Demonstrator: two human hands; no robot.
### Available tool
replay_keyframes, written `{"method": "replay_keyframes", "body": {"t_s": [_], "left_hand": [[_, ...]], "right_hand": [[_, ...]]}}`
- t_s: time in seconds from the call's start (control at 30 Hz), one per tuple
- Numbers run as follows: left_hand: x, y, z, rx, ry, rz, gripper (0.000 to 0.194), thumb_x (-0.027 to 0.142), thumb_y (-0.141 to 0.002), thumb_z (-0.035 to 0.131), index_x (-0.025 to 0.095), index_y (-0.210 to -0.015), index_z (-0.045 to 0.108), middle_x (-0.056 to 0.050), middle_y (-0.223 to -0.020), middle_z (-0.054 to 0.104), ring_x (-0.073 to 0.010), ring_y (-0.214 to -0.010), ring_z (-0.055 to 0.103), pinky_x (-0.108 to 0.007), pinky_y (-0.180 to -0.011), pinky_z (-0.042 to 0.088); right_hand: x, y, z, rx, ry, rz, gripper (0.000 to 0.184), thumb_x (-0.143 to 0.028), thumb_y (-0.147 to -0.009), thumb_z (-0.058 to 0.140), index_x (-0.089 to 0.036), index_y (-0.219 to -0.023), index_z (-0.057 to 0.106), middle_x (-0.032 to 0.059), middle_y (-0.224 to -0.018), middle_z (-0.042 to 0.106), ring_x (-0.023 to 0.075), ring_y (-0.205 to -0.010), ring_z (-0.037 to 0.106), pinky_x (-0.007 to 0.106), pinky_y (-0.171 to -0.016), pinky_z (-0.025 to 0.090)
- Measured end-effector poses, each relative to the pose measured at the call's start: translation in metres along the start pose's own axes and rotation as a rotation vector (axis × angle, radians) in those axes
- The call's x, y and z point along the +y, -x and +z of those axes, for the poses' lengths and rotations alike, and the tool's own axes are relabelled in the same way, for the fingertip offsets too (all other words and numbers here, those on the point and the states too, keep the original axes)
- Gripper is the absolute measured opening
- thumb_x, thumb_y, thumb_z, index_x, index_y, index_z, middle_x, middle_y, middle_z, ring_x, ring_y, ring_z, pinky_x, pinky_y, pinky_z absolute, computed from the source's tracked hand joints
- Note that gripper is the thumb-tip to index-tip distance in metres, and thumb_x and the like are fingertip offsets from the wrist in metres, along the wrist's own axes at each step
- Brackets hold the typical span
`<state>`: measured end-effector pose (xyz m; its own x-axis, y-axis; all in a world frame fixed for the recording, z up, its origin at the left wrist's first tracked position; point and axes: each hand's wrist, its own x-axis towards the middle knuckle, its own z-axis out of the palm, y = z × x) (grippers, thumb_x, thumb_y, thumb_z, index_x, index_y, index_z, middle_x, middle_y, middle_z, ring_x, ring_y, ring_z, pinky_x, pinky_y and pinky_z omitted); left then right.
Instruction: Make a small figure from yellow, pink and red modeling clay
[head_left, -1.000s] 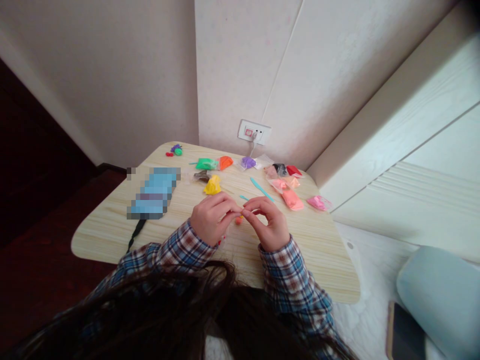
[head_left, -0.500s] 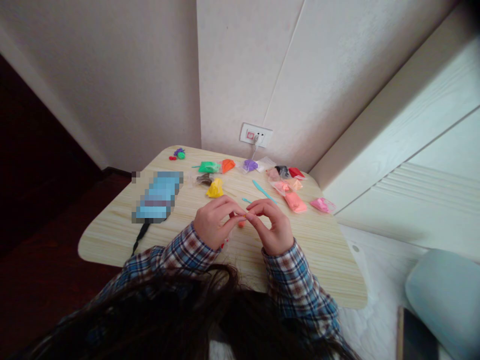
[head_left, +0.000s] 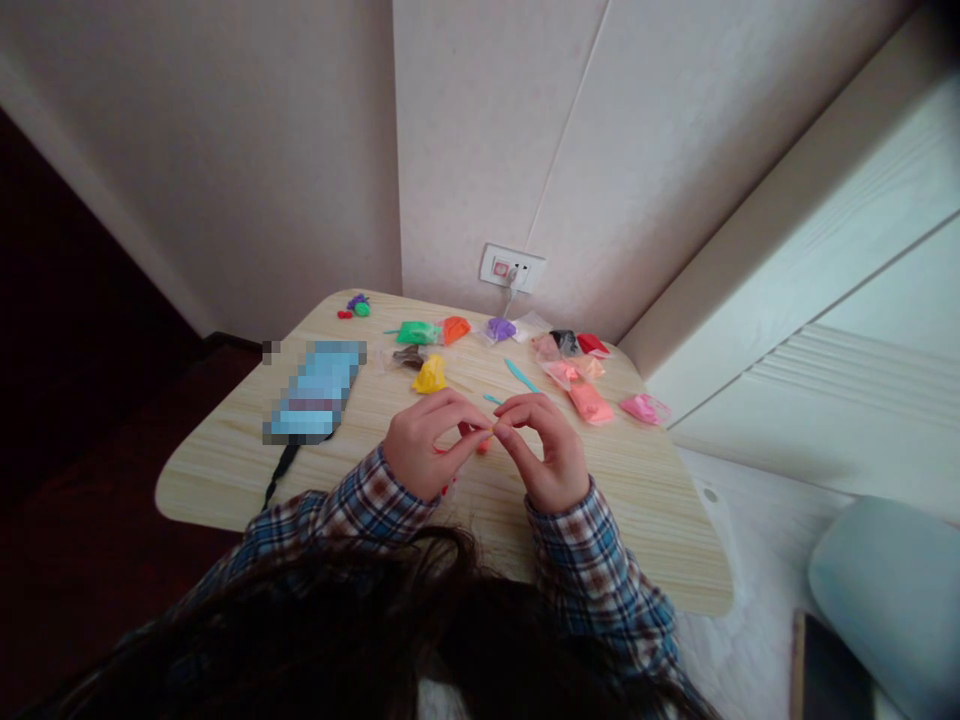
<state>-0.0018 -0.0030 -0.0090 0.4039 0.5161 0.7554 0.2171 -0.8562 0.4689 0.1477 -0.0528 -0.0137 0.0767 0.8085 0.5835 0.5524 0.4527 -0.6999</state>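
My left hand and my right hand meet at the fingertips over the middle of the table. Between the pinched thumbs and forefingers sits a tiny bit of yellow clay, mostly covered by the fingers. Just below the fingertips lies a small orange-red lump on the tabletop. Small red pieces show by my left wrist, partly hidden. Beyond the hands are a thin blue tool and a blue clay knife. A packet of yellow clay lies past my left hand.
Packets of green, orange, purple, black, coral and pink clay spread across the table. A blurred-out phone-like device with a black cord lies left. Small clay shapes sit at the far-left corner.
Hardly anything differs. The fingertips have shifted very slightly around the bit of yellow clay, and both hands keep their pinch.
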Motion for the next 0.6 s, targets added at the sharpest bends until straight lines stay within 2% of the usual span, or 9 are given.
{"method": "replay_keyframes", "body": {"t_s": [0.2, 0.6], "left_hand": [[0.0042, -0.0021, -0.0014, -0.007, -0.008, -0.024, 0.007, 0.016, -0.079, 0.058, 0.016, -0.072, 0.059, -0.001, -0.065, 0.065, -0.0111, -0.063, 0.06, -0.022, -0.064, 0.049], [0.0039, -0.0011, -0.0002, -0.015, -0.007, -0.062, 0.004, 0.015, -0.078, 0.056, 0.015, -0.075, 0.058, -0.001, -0.069, 0.064, -0.0106, -0.062, 0.059, -0.022, -0.063, 0.049]], "right_hand": [[0.0009, 0.0003, 0.0018, 0.031, -0.035, 0.023, 0.009, -0.024, -0.082, 0.053, -0.021, -0.074, 0.056, 0.0047, -0.082, 0.06, 0.0172, -0.082, 0.056, 0.033, -0.069, 0.049], [0.0041, 0.0014, 0.005, -0.005, -0.075, 0.046, 0.003, -0.02, -0.081, 0.052, -0.02, -0.08, 0.055, 0.0054, -0.088, 0.058, 0.0163, -0.085, 0.055, 0.029, -0.067, 0.049]]}}
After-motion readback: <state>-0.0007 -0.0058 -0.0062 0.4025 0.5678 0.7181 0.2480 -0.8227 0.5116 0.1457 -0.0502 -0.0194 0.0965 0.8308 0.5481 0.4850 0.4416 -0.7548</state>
